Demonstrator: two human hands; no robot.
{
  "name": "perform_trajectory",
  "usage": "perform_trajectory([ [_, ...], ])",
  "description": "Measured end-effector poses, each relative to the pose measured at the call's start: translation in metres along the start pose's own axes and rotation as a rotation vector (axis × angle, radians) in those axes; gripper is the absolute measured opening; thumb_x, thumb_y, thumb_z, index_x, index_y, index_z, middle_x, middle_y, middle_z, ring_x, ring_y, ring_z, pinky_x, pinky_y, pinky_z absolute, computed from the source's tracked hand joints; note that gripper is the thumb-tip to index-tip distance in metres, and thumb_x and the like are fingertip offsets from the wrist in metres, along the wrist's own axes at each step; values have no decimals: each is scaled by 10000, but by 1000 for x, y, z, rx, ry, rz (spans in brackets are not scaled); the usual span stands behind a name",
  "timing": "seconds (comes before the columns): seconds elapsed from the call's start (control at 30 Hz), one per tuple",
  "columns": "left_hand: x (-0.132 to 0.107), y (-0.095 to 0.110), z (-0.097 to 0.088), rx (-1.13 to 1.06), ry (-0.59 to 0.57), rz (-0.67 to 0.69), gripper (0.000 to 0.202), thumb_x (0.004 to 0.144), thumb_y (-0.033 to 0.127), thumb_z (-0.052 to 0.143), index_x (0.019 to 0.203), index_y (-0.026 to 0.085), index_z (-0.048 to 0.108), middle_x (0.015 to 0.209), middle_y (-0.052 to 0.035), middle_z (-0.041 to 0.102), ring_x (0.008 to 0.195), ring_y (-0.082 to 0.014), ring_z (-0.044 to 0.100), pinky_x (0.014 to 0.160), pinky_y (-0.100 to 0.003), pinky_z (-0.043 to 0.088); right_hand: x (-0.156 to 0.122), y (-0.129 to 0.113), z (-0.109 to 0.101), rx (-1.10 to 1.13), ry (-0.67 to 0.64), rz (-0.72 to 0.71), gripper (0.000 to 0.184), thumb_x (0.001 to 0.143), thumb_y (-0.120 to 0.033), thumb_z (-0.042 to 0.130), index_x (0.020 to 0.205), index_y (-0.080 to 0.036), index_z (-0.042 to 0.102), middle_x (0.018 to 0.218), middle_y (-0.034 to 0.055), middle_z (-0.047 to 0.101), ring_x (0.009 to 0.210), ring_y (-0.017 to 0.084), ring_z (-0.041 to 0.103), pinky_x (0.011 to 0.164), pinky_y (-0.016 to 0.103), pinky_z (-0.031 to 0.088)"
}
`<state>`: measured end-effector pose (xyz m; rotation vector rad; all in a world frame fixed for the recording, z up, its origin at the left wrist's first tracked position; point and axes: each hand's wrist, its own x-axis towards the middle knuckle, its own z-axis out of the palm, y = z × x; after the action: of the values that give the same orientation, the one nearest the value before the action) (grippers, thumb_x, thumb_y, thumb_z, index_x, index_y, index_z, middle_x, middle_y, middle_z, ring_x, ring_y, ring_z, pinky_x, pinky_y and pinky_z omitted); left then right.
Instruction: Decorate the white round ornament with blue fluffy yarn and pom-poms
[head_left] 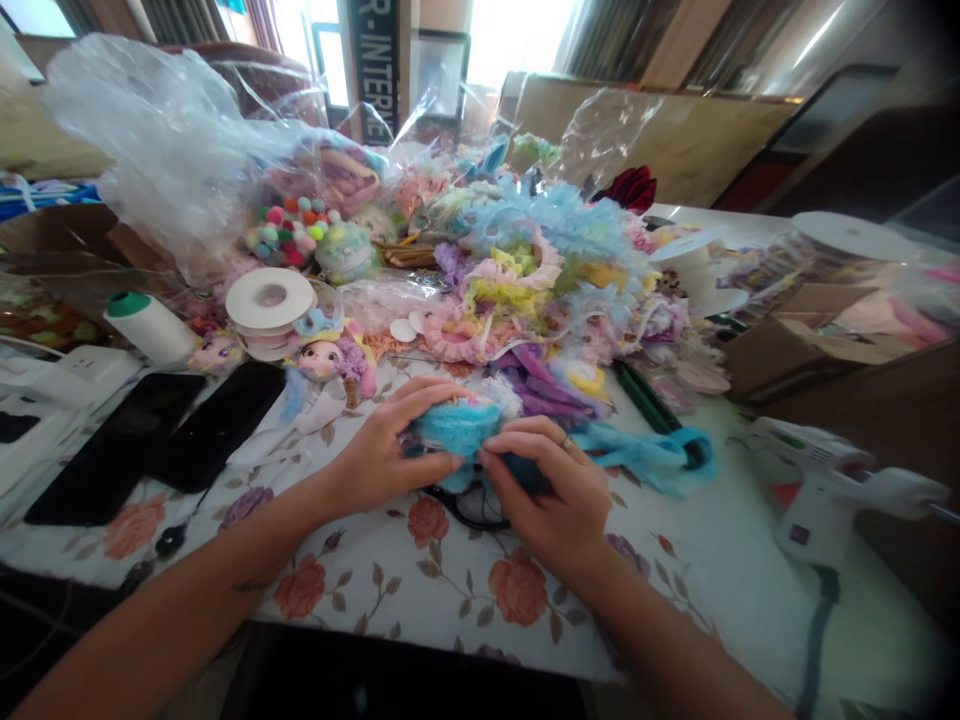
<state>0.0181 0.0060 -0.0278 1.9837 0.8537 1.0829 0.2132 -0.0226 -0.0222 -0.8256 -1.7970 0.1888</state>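
Observation:
A fluffy blue ruffled trim piece (457, 428) sits between both hands above the floral tablecloth (420, 580). My left hand (386, 455) curls round its left side, thumb pressed along the bottom. My right hand (551, 485) pinches its right side, a ring on one finger. A tail of the same blue trim (645, 455) runs off to the right. Black scissor handles (469, 512) lie on the cloth just under the hands.
A heap of pastel ruffled trims (525, 270) fills the table's middle. A small doll (326, 362), ribbon spool (270, 300), white thread cone (150, 325) and two black phones (161, 435) lie left. A white glue gun (832, 490) and cardboard boxes (810, 345) sit right. Plastic bags (165, 140) rise behind.

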Motion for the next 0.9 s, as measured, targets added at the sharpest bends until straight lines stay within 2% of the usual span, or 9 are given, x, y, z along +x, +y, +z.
perform_trajectory([
  [0.17,0,-1,1,-117,-2,-57,470,809,308,728,1249,241,576,1290,-81,550,1232,-268,505,1036,-368,431,0,2,0,69,-1,75,161,821,-58,678,870,-209,652,805,0,635,737,126,627,679,245,530],
  [0.33,1,-5,2,-424,-7,-353,514,781,347,745,1254,232,580,1090,-50,624,928,-205,594,765,-280,497,1,9,0,167,-10,240,122,828,-90,692,840,-208,662,797,-10,643,763,121,610,705,246,498],
  [0.5,4,-2,4,-640,64,-547,542,722,334,782,1222,212,612,969,-31,653,845,-174,594,712,-252,500,3,17,-2,230,-35,413,71,824,-166,714,796,-211,667,785,-12,642,727,129,594,654,259,474],
  [0.6,6,3,4,-743,93,-612,528,713,320,781,1203,202,622,963,-31,660,801,-159,595,666,-241,506,4,20,-2,236,-38,450,52,819,-192,719,794,-213,678,773,-13,640,703,127,584,633,261,462],
  [0.77,7,4,3,-841,104,-627,481,725,313,770,1174,202,639,862,-14,656,733,-143,597,609,-228,506,5,24,-3,184,37,487,47,803,-208,725,777,-210,685,767,-13,649,685,120,567,649,261,456],
  [0.83,7,2,1,-896,138,-667,432,723,308,761,1124,184,655,803,-8,636,683,-136,583,573,-229,495,5,26,-4,164,69,536,52,790,-227,734,770,-206,691,771,-7,657,701,128,569,665,269,455],
  [0.9,8,-1,0,-979,205,-741,350,719,308,746,1020,146,671,758,-14,613,648,-134,568,540,-233,484,6,30,-6,204,99,627,85,764,-264,757,777,-204,698,736,-9,649,655,123,550,615,264,439],
])
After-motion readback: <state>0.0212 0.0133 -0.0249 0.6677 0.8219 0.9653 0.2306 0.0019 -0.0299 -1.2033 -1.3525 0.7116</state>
